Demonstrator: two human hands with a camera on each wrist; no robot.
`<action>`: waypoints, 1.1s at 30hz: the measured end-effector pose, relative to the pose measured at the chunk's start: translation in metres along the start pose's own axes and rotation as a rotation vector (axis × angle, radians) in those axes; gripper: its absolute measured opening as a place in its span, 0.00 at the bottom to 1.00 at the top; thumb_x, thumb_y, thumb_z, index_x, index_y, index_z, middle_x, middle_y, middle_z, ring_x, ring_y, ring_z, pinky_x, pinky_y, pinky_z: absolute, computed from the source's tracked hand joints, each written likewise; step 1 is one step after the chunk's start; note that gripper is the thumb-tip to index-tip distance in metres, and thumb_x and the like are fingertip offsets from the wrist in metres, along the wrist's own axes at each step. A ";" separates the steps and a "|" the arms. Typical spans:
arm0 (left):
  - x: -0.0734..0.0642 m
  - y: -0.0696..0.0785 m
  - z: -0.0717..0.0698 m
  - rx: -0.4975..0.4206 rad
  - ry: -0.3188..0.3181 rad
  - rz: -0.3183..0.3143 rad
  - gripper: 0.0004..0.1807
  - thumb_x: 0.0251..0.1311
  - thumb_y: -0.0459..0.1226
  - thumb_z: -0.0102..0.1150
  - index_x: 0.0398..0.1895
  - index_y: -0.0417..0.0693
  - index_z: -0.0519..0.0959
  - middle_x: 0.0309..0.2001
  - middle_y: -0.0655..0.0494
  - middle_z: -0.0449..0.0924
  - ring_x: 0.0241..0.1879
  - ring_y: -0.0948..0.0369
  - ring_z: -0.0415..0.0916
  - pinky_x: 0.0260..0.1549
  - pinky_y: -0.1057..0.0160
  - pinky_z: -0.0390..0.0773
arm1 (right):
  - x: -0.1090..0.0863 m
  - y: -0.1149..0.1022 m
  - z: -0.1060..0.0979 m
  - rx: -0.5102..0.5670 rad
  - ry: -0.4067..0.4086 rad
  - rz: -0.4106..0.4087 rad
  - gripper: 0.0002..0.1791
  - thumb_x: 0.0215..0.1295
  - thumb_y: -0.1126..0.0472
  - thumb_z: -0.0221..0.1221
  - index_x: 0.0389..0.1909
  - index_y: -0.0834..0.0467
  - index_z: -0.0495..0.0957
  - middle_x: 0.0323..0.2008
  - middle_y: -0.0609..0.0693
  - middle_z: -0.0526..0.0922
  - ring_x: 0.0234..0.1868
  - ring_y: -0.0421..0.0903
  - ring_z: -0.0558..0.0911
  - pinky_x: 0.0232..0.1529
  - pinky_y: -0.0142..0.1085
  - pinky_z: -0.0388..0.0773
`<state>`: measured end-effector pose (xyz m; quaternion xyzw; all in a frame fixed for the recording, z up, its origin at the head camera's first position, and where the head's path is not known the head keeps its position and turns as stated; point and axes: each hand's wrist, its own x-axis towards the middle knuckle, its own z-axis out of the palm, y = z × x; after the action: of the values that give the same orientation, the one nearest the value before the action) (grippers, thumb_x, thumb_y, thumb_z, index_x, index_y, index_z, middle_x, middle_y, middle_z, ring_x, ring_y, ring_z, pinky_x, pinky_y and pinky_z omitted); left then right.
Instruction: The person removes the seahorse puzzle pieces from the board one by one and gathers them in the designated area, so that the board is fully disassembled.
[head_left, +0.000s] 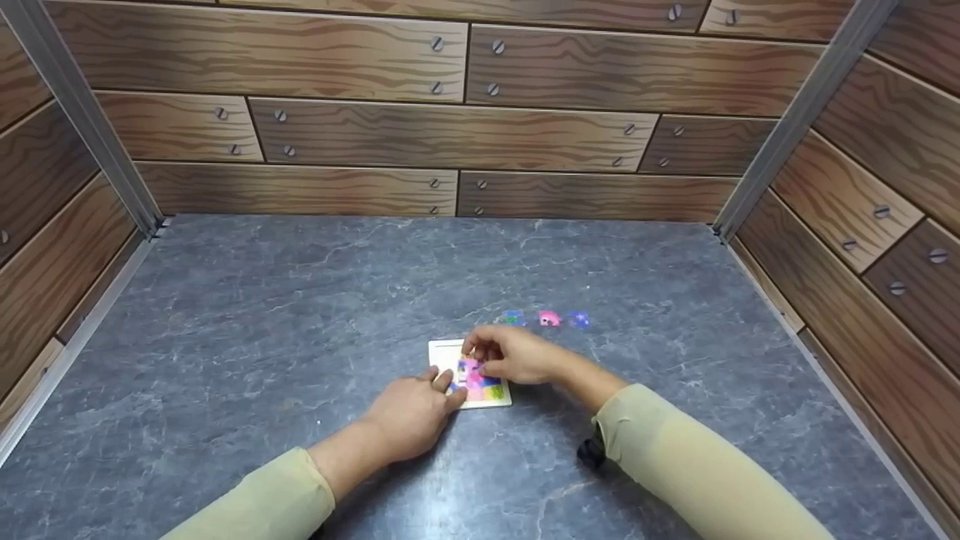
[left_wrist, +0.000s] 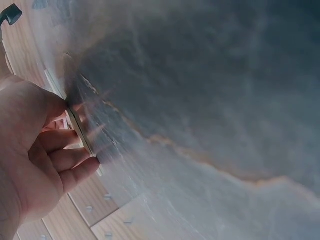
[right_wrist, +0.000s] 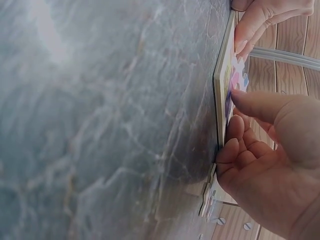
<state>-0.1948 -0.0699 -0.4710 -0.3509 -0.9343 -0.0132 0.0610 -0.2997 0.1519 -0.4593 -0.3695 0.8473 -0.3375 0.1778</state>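
Note:
A shallow puzzle board (head_left: 442,351) with a pale frame lies flat on the table, colourful jigsaw pieces in its near right part. At its left side my left hand (head_left: 411,412) grips the frame, the bent fingers (left_wrist: 82,172) at the edge in the left wrist view. Over the board's right half, my right hand (head_left: 521,354) pinches a pink jigsaw piece (head_left: 469,367) between thumb and fingers. In the right wrist view a pink, white and blue piece (right_wrist: 241,75) stands slightly raised beyond the right thumb. The right fingers partly hide the board's far right corner.
Three loose jigsaw pieces lie in a row beyond the right hand: a green-blue one (head_left: 513,317), a pink one (head_left: 549,319) and a blue-purple one (head_left: 579,319). Wood-patterned walls (head_left: 360,135) with metal corner posts enclose the dark marbled table (head_left: 247,322).

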 end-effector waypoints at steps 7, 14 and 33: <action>0.002 0.001 0.002 -0.010 -0.031 -0.015 0.18 0.75 0.38 0.57 0.64 0.50 0.84 0.63 0.40 0.83 0.62 0.41 0.81 0.50 0.45 0.87 | -0.002 0.001 -0.001 0.044 -0.009 -0.001 0.16 0.64 0.73 0.66 0.52 0.62 0.81 0.40 0.51 0.82 0.39 0.40 0.76 0.42 0.34 0.75; 0.002 0.002 0.002 0.005 -0.030 -0.005 0.18 0.74 0.38 0.57 0.63 0.50 0.84 0.63 0.40 0.83 0.61 0.41 0.82 0.49 0.45 0.87 | -0.002 0.000 0.000 0.057 -0.004 -0.005 0.18 0.61 0.72 0.71 0.52 0.62 0.81 0.39 0.55 0.83 0.37 0.40 0.77 0.40 0.32 0.75; 0.000 0.000 0.001 0.005 -0.003 -0.010 0.18 0.74 0.37 0.56 0.63 0.51 0.84 0.63 0.41 0.83 0.61 0.42 0.82 0.48 0.46 0.87 | -0.001 -0.002 -0.001 -0.016 0.037 -0.036 0.19 0.62 0.70 0.71 0.54 0.63 0.84 0.37 0.53 0.83 0.35 0.37 0.77 0.39 0.32 0.77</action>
<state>-0.1948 -0.0698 -0.4723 -0.3461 -0.9362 -0.0107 0.0605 -0.2983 0.1519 -0.4571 -0.3799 0.8463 -0.3407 0.1530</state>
